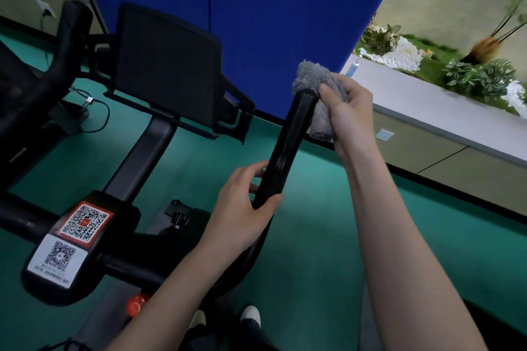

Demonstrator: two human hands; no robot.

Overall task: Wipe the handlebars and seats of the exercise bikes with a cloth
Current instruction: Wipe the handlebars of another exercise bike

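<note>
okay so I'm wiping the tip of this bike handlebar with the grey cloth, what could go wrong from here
The grey cloth is bunched at the handlebar tip, so it may miss the stretch under your left hand. Your right hand works close to the screen; a wide swipe could knock it.

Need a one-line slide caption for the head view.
Right hand wipes the tip of the bike's black handlebar with a grey cloth while the left hand grips it lower down.
</note>
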